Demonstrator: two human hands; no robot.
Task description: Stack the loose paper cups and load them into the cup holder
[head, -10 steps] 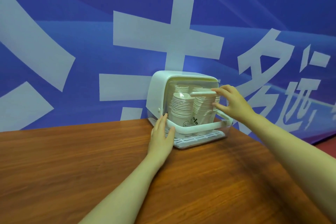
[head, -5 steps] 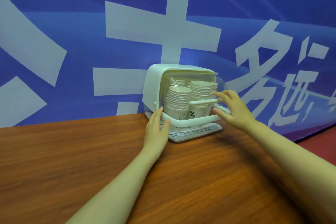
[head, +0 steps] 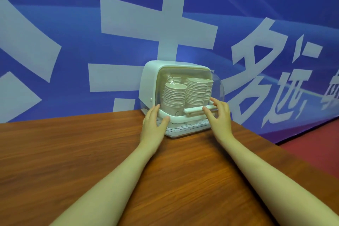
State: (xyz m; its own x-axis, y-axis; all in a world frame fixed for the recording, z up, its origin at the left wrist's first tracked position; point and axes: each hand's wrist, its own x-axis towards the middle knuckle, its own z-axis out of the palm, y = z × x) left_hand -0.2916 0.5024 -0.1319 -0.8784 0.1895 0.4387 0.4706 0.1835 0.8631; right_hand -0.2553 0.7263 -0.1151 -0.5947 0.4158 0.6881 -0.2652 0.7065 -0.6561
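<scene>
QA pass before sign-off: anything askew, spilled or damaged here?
Nothing stands out. The stacked beige paper cups stand upright inside the white domed cup holder on the brown wooden table; no loose cups or spills show.

Lid handle (head: 197, 109) lower, right hand (head: 219, 115) too

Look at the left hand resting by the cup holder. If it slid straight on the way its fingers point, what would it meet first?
The left hand points up and away, fingers straight. It would almost at once meet the cup holder's white front rim and clear cover, which it already appears to touch; depth is uncertain. Stacked paper cups sit behind.
</scene>
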